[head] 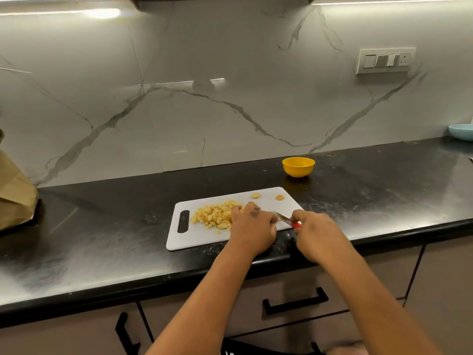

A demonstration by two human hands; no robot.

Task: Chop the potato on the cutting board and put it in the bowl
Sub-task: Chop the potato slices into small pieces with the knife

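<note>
chopping: mostly done, potato (pixel 216 216) diced in a pile on cutting board (pixel 202 239), two end bits apart
bowl (pixel 298 166): on desk behind board, looks unfilled
hands: left hand (pixel 252 226) curled at pile edge, contents hidden; right hand (pixel 313 226) grips knife (pixel 286 219)
left: transfer to bowl

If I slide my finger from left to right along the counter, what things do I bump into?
Brown paper bag → white cutting board with the chopped potato → red-handled knife → yellow bowl → blue bowl.

- A yellow bowl (pixel 298 166) is seen.
- White cutting board (pixel 204 237), pale yellow potato cubes (pixel 215 217).
- Red-handled knife (pixel 288 220).
- Black countertop (pixel 102 226); grey-veined white wall (pixel 204 98).
</note>
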